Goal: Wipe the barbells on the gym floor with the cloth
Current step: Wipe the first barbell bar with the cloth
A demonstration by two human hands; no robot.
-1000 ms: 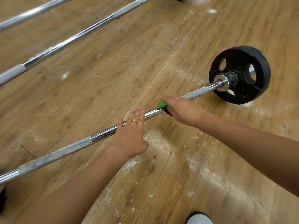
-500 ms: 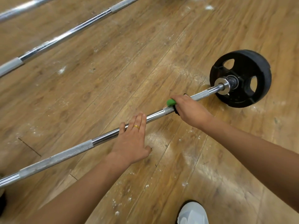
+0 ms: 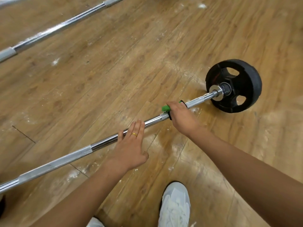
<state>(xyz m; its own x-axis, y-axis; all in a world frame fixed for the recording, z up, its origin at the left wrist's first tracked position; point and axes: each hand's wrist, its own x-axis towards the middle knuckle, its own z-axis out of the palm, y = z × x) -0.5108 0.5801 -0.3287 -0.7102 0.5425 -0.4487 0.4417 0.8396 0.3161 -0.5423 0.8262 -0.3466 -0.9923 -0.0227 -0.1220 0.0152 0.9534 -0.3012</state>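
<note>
Floorboards (image 3: 147,63) of worn wood, smeared with white chalk, are carrying everything. The barbell (image 3: 105,143) being cleaned is lying across them, running from well behind the grip up to the black weight plate (image 3: 252,89) just ahead of it. A second bare bar (image 3: 54,30) is lying well apart on the far side of the grip, probably waiting its turn. A pale shoe (image 3: 175,205) is standing on the near side.

The right hand (image 3: 182,117) is closing tight around the shaft with the green cloth (image 3: 165,108) bunched inside the fist. Only a tuft is poking out on the side away from the plate. The left hand (image 3: 129,151) is resting flat just behind the grip, with straight fingers on the smooth chrome. It is holding nothing and wearing a gold ring (image 3: 134,134).

To my eye, the stroke is going best if the fist is squeezing all the way round, so cloth rather than bare palm is meeting the knurled metal, underside included. Twisting while sliding toward the collar (image 3: 217,92), between grip and plate, should be lifting chalk from the grooves. The flat hand ought to be pressing down to stop the bar rolling. The cloth may be snagging on the knurling, so steady pressure suits it better than jerks.
</note>
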